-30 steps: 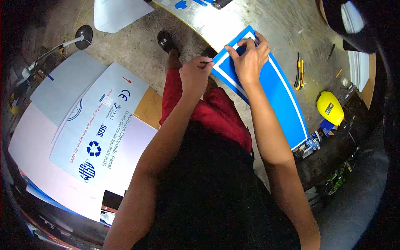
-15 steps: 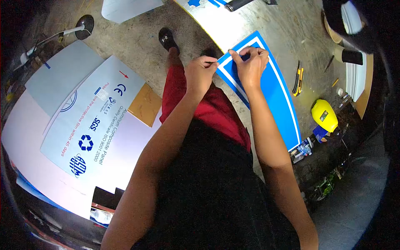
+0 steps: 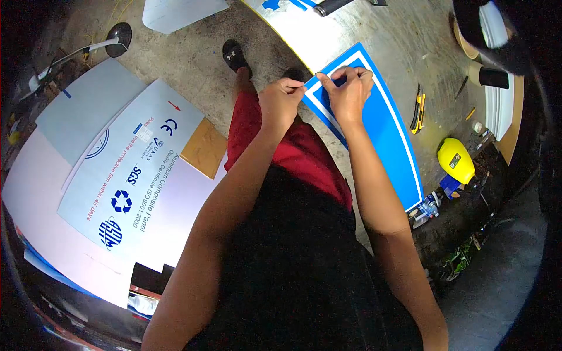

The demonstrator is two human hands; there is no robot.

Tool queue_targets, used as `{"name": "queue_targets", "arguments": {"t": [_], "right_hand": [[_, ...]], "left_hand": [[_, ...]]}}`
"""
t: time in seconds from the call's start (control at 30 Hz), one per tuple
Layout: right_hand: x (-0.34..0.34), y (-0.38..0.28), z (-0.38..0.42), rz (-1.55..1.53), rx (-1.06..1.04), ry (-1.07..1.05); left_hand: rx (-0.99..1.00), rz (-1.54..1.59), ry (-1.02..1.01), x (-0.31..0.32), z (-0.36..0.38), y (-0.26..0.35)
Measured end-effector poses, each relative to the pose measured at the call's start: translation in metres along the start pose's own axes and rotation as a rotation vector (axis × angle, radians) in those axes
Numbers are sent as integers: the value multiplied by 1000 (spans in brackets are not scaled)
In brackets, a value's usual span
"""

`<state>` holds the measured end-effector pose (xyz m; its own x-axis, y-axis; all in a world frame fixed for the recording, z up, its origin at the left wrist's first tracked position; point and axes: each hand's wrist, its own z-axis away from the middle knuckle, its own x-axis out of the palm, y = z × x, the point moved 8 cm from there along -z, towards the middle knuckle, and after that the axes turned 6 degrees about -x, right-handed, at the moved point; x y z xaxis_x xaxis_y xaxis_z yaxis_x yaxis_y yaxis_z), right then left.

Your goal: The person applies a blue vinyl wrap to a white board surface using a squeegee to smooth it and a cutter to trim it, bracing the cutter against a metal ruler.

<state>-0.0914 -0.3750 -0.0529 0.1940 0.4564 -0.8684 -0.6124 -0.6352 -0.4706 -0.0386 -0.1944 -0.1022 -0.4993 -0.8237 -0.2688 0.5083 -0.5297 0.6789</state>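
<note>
A blue sign panel (image 3: pixel 389 149) with a white border line lies on the worktable, its narrow end angled toward me. At its near left corner, my left hand (image 3: pixel 282 104) is closed, thumb and fingertips pinched together on the edge. My right hand (image 3: pixel 350 98) is on the panel's upper part, fingers curled and thumb tip at the short edge, close to my left fingertips. Whether a thin film or strip is between the fingers is too small to make out.
On the worktable (image 3: pixel 398 35) lie a yellow utility knife (image 3: pixel 418 112) and a yellow bottle-like object (image 3: pixel 456 161), right of the panel. Blue scraps (image 3: pixel 272 4) and a black-handled tool (image 3: pixel 335 6) are at the far end. Printed composite panels (image 3: pixel 123 175) are stacked at left.
Both hands keep nearly the same places at the panel's edge. My right hand and its thumb have shifted very slightly to the left.
</note>
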Motion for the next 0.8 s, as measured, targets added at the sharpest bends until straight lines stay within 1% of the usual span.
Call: {"name": "queue_targets", "arguments": {"t": [0.13, 0.2, 0.33, 0.43, 0.5, 0.8], "right_hand": [[3, -2, 4, 4, 14, 1], [2, -5, 6, -1, 13, -1], [3, -8, 9, -2, 10, -15], [6, -10, 12, 11, -26, -12], [7, -12, 14, -2, -41, -14], [9, -15, 17, 10, -31, -31]], "left_hand": [[48, -12, -3, 0, -3, -2], [80, -95, 10, 0, -3, 0], [67, -100, 4, -1, -2, 2], [60, -165, 20, -2, -2, 1], [102, -189, 42, -2, -3, 3], [45, -153, 37, -2, -5, -9]]}}
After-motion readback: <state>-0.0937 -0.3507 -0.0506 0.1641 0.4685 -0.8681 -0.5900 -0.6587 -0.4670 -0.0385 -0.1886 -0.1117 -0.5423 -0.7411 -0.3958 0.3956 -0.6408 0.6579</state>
